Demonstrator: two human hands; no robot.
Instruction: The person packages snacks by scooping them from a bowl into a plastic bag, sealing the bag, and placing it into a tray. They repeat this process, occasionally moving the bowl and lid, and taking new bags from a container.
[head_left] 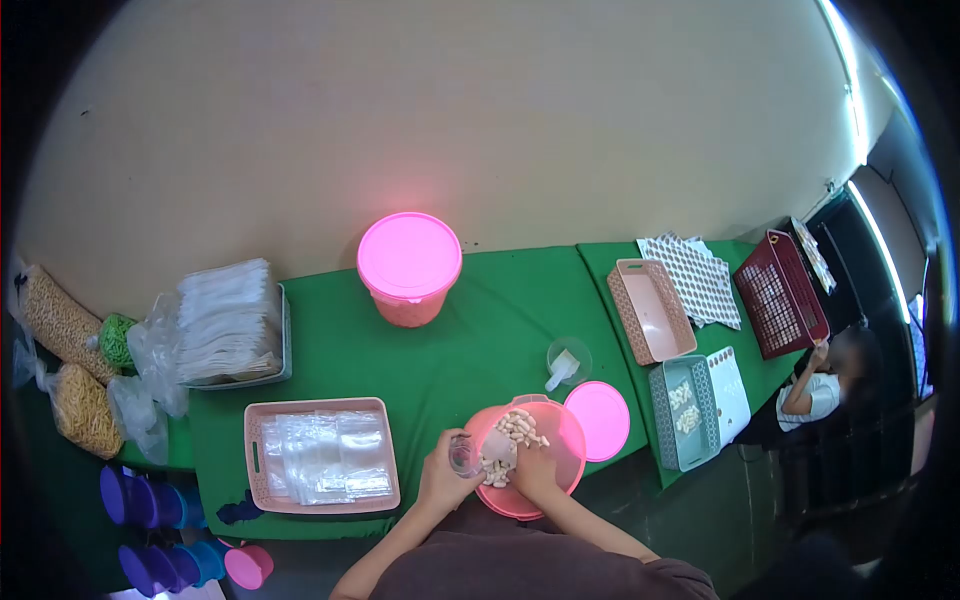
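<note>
My left hand [444,470] is closed round a small clear cup [463,455], held at the left rim of a pink tub [566,440]. Inside the tub lie whitish, finger-like snack pieces [520,428]. My right hand [535,470] reaches down into the tub among the pieces, and its fingers are hidden from view. Something pale and see-through [497,446] shows between the hands; I cannot make out what it is. To the right of the tub lies a round pink lid [597,421]. Behind it a white scoop [562,370] rests in a clear round dish [580,352].
A lidded pink tub [410,260] stands near the wall. Baskets hold clear bags [330,455] and stacked white packets [228,320]. More baskets [650,310] and a teal basket with small filled packets [685,415] sit right. A person [815,385] is at far right.
</note>
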